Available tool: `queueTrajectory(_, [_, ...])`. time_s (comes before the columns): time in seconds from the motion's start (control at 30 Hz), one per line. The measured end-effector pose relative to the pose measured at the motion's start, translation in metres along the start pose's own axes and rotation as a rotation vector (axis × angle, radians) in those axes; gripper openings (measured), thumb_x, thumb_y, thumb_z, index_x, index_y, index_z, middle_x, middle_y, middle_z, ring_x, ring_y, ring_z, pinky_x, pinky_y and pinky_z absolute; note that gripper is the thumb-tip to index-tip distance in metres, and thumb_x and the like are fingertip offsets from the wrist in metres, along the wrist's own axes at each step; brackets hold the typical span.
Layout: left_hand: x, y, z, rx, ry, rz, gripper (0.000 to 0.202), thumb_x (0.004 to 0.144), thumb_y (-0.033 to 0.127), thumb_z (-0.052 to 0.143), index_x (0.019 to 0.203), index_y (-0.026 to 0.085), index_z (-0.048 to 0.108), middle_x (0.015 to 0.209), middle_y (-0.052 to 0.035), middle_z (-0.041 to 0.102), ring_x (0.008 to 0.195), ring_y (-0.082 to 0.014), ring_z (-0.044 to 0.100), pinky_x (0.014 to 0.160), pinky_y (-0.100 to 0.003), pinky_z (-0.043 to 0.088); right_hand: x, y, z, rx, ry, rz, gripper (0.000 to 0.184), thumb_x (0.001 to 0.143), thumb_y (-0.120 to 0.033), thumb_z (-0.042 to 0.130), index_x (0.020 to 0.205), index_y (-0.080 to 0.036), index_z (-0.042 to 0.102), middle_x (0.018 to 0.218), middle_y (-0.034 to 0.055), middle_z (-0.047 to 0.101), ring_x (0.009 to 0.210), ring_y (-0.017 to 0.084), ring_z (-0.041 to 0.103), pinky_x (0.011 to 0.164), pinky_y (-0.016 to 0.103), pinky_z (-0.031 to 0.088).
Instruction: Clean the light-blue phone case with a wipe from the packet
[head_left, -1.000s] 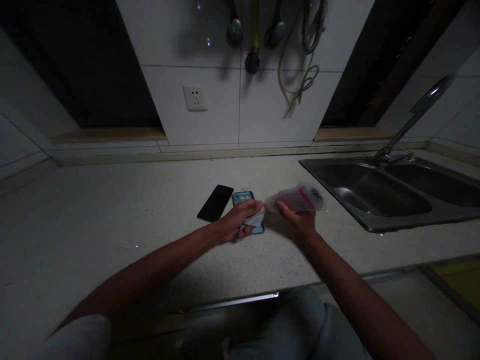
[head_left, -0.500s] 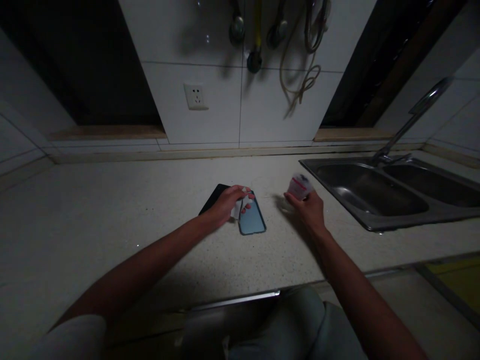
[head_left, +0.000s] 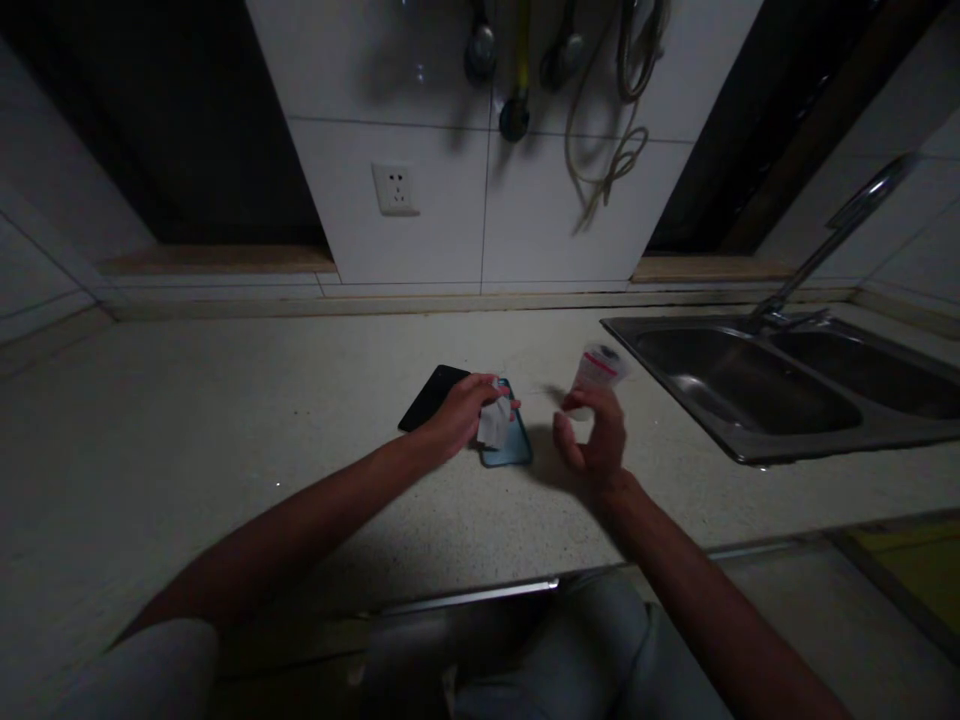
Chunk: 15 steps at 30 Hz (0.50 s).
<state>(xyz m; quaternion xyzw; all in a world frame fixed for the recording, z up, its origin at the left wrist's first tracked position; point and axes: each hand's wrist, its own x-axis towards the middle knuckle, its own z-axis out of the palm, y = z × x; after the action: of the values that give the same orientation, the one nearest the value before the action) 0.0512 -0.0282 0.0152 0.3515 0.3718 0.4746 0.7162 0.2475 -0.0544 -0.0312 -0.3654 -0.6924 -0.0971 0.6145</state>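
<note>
My left hand (head_left: 457, 417) presses a crumpled white wipe (head_left: 495, 423) onto a phone with a blue back (head_left: 514, 455), which lies flat on the counter and is partly hidden by the hand. Just left of it, a black smartphone (head_left: 431, 396) lies face up, its lower corner close to my left hand. My right hand (head_left: 592, 437) hangs a little above the counter, to the right of the blue phone. Its fingers curl around the lower end of a small clear plastic bag with a red stripe (head_left: 599, 369).
The speckled cream countertop (head_left: 225, 400) runs left and toward me. A stainless double sink (head_left: 750, 452) with a chrome faucet (head_left: 840, 232) lies to the right. A wall socket (head_left: 395, 190) and hanging hoses (head_left: 622, 150) are on the white tiles behind.
The plastic bag has gone from a long blurred shape to a smaller bunch in my right hand. That hand has moved back from the sink side, and the wipe now sits on the blue phone.
</note>
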Motion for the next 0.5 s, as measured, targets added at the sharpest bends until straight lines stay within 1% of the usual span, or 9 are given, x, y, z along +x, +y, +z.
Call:
queueTrajectory(0.03, [-0.002,-0.001,0.003,-0.032,-0.027,-0.002,0.009,0.079,0.011,0.063,0.087,0.015,0.061,0.087,-0.0071,0.067,0.077,-0.017,0.067,0.075,-0.031,0.054,-0.002,-0.006,0.008,0.079,-0.115,0.031,0.034,0.087,-0.034,0.064,0.118,-0.024,0.052,0.094,0.0052,0.06,0.077,0.02,0.06,0.075,0.041,0.053])
queueTrajectory(0.07, [-0.005,-0.002,0.005,-0.063,-0.06,-0.014,0.005,0.082,0.016,0.064,0.086,0.014,0.062,0.087,-0.0075,0.067,0.078,-0.0166,0.066,0.077,-0.031,0.053,-0.004,-0.011,0.015,0.133,-0.208,0.106,0.042,0.088,-0.034,0.064,0.126,-0.023,0.05,0.1,0.0071,0.061,0.076,0.019,0.06,0.07,0.037,0.052])
queueTrajectory(0.1, [-0.008,-0.003,0.008,-0.09,-0.102,-0.032,0.008,0.085,0.021,0.064,0.086,0.014,0.063,0.088,-0.0081,0.067,0.08,-0.0167,0.065,0.08,-0.031,0.053,-0.004,-0.014,0.021,0.152,-0.291,0.175,0.045,0.089,-0.037,0.065,0.129,-0.022,0.05,0.099,0.0069,0.061,0.075,0.019,0.059,0.067,0.035,0.051])
queueTrajectory(0.17, [-0.015,-0.004,0.014,-0.116,-0.208,-0.112,0.02,0.09,0.034,0.064,0.09,0.014,0.065,0.091,-0.0097,0.068,0.087,-0.02,0.066,0.085,-0.035,0.052,-0.003,-0.016,0.027,0.176,-0.433,0.274,0.046,0.089,-0.041,0.067,0.128,-0.021,0.055,0.088,0.0037,0.062,0.069,0.017,0.057,0.06,0.03,0.048])
queueTrajectory(0.23, [-0.02,-0.004,0.017,-0.112,-0.304,-0.138,0.027,0.091,0.043,0.064,0.089,0.016,0.064,0.091,-0.0098,0.068,0.091,-0.0217,0.067,0.086,-0.037,0.051,-0.001,-0.015,0.025,0.205,-0.489,0.317,0.042,0.089,-0.044,0.068,0.123,-0.02,0.062,0.075,-0.0002,0.06,0.061,0.015,0.053,0.055,0.028,0.043])
queueTrajectory(0.3, [-0.022,-0.005,0.017,-0.084,-0.363,-0.137,0.031,0.09,0.048,0.065,0.09,0.017,0.062,0.091,-0.009,0.068,0.089,-0.0207,0.067,0.084,-0.035,0.052,0.002,-0.012,0.02,0.234,-0.481,0.305,0.036,0.089,-0.045,0.068,0.116,-0.02,0.067,0.069,-0.0014,0.059,0.058,0.015,0.049,0.054,0.028,0.04])
queueTrajectory(0.37, [-0.019,-0.005,0.014,-0.027,-0.353,-0.128,0.033,0.089,0.05,0.065,0.096,0.018,0.061,0.097,-0.009,0.068,0.086,-0.0191,0.067,0.08,-0.033,0.052,0.004,-0.01,0.014,0.237,-0.459,0.261,0.026,0.091,-0.043,0.066,0.104,-0.021,0.072,0.067,-0.0006,0.059,0.059,0.015,0.049,0.056,0.029,0.04])
queueTrajectory(0.4, [-0.017,-0.005,0.012,0.018,-0.316,-0.112,0.033,0.09,0.049,0.064,0.102,0.019,0.061,0.103,-0.0096,0.068,0.086,-0.0188,0.067,0.079,-0.033,0.052,0.005,-0.01,0.012,0.231,-0.448,0.24,0.022,0.092,-0.041,0.064,0.097,-0.021,0.073,0.067,0.0,0.059,0.06,0.015,0.05,0.057,0.03,0.04])
queueTrajectory(0.5, [-0.009,0.001,0.003,0.3,-0.123,0.029,0.041,0.092,0.04,0.06,0.127,0.021,0.053,0.126,-0.0135,0.062,0.096,-0.0217,0.067,0.083,-0.036,0.052,0.007,-0.009,0.009,0.204,-0.404,0.229,0.02,0.093,-0.036,0.062,0.082,-0.02,0.071,0.065,0.0005,0.057,0.061,0.016,0.049,0.058,0.03,0.039])
